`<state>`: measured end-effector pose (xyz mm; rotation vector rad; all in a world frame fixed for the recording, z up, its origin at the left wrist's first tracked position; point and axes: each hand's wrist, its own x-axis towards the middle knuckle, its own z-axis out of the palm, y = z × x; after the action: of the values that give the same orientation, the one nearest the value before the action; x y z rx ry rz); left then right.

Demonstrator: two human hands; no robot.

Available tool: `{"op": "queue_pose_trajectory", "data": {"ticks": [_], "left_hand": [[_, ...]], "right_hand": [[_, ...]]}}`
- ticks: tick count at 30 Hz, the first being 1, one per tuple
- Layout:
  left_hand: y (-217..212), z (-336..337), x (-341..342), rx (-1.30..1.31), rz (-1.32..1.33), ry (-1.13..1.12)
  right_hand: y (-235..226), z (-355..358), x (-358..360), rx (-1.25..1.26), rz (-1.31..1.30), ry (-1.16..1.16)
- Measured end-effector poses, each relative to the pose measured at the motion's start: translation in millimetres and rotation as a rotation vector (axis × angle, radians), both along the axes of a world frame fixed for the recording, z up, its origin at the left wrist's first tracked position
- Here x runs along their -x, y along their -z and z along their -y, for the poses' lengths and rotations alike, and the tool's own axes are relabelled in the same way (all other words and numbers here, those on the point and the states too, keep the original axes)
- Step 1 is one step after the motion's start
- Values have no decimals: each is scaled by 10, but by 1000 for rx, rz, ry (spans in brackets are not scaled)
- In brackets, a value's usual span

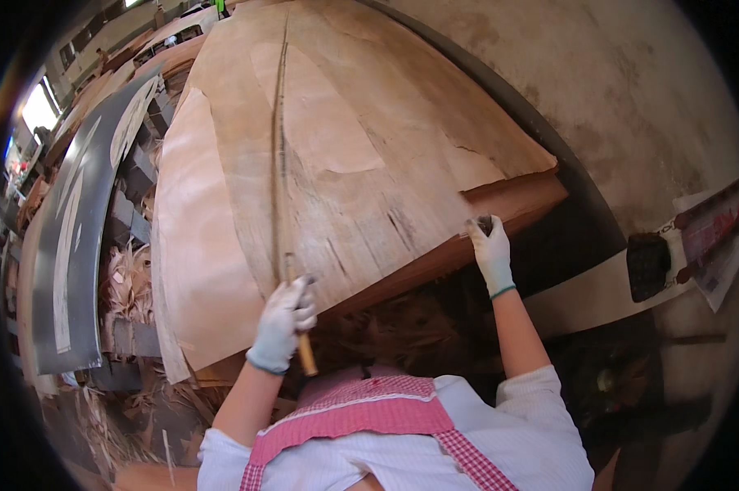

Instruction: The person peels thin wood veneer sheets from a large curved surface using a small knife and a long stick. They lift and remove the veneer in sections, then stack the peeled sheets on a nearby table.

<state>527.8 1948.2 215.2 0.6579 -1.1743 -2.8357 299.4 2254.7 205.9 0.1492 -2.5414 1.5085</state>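
Note:
A white glove with grey fingertips and a teal cuff covers my left hand (283,323). It is wrapped round a long thin rod (280,147) with a pale wooden butt end (306,356); the rod stretches away over a big stack of wood veneer sheets (336,139). My right hand (490,252), gloved alike, is closed at the near right edge of the stack. Its fingertips look dark, and what they pinch is blurred and cannot be made out. The top sheet is pale and patched, with dark streaks; redder sheet edges (516,200) show beneath.
On the left lies a dark glossy panel (83,221) beside grey blocks (128,221) and torn veneer scraps (130,286). More scraps lie under the stack's near edge. At right, a dark block-like thing (648,266) hangs near a chain by the stained concrete floor (623,106).

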Motion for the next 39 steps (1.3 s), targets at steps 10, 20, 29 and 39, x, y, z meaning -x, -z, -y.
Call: {"op": "queue_pose_trajectory", "data": {"ticks": [10,20,29,39], "left_hand": [[-192,-318,-1157,480,341,-194],[170,-157,-1227,138,252,-71],[654,-241,-1577,303,147,279],[611,-393,-1061,375,-133,226]], "right_hand": [[381,32,633,406,304,-41],[-1510,2195,-564,-188,-368,-668],[-802,4578,-2108,-572,-432,-1229],[-99,4908,-2955,-612,-404,-1507]]}}
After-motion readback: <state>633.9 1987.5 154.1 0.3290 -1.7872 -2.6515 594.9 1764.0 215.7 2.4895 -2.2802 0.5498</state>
